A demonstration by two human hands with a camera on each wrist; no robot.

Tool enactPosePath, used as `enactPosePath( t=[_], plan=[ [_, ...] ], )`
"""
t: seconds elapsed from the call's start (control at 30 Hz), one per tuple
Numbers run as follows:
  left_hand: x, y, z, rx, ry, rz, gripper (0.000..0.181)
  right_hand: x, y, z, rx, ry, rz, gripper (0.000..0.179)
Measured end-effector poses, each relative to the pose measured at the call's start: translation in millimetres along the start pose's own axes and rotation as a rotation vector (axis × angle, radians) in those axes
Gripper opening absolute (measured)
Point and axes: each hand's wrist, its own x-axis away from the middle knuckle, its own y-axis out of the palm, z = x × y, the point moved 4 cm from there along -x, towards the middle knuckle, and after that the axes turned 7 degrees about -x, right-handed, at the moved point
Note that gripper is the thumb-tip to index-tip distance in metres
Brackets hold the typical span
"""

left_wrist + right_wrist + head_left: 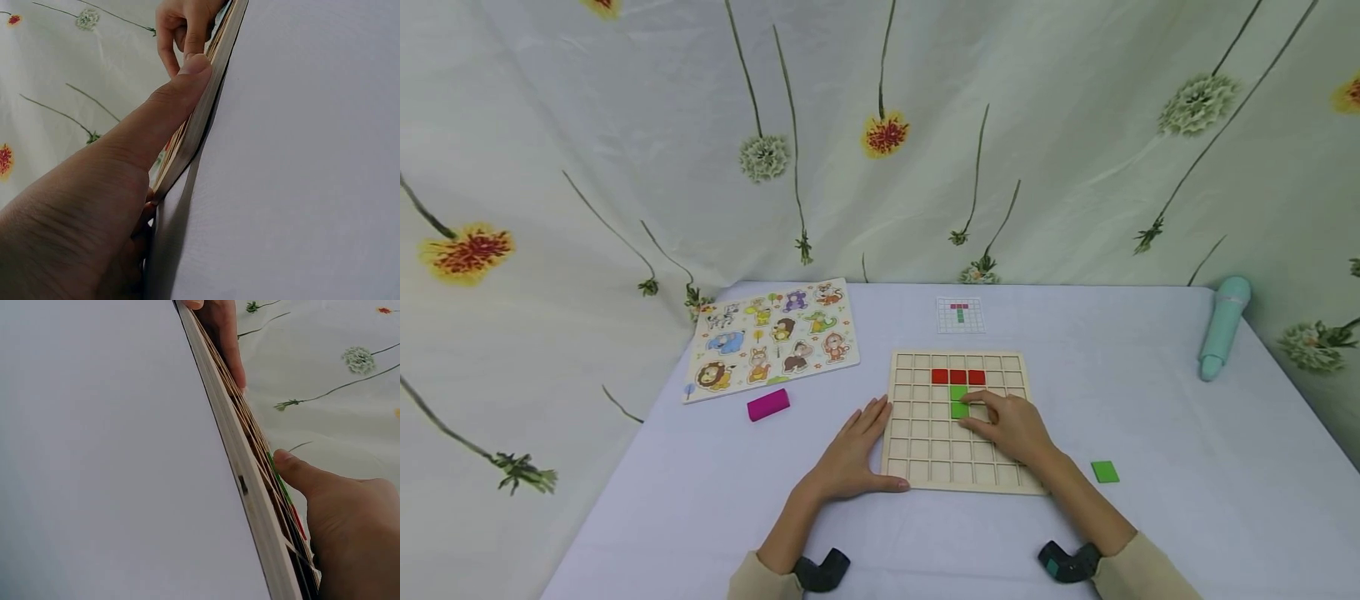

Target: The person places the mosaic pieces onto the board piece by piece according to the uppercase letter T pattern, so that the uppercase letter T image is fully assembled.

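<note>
A square wooden grid board (925,475) lies on the table. Three red tiles (958,377) form a row in its upper part, and below the middle one come an upper green tile (958,392) and a lower green tile (958,411). My right hand (1011,425) reaches in from the right, its index finger and thumb at opposite edges of the lower green tile. Along the board's left side rests my left hand (850,458), fingers straight at the edge and thumb (181,87) on the front corner.
A loose green tile (1105,472) lies right of the board. Behind it is a small pattern card (960,316). An animal puzzle board (772,337) and a magenta cylinder (768,405) lie to the left. At the far right is a teal microphone-shaped object (1223,329).
</note>
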Motion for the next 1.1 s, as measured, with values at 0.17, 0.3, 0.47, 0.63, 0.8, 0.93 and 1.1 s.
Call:
enactPosePath(
  t=[0.17,0.3,0.47,0.63,0.8,0.93,1.1],
  plan=[
    [0.0,-1.4,1.7,0.0,0.015,0.006,0.117,8.3,-9,-1,-0.019,-0.002,0.006,0.033],
    [-0.1,-1.9,2.7,0.0,0.011,-0.001,0.117,21.9,-22,3,-0.017,-0.026,0.027,0.032],
    [0.2,-1.8,2.4,-0.008,0.011,0.002,0.117,43.3,-44,14,-0.008,-0.057,0.065,0.032],
    [0.6,-0.9,1.0,-0.013,0.011,0.011,0.116,65.8,-63,29,-0.008,-0.028,0.075,0.033],
    [0.8,-1.0,1.3,-0.008,0.011,0.005,0.116,87.5,-81,39,-0.003,-0.039,0.097,0.037],
    [0.6,-1.0,2.1,-0.006,0.014,0.005,0.116,102.8,-93,45,0.008,-0.055,0.105,0.039],
    [0.2,-0.4,2.1,-0.011,0.011,0.009,0.116,116.9,-104,53,-0.001,-0.036,0.103,0.041]
  ],
)
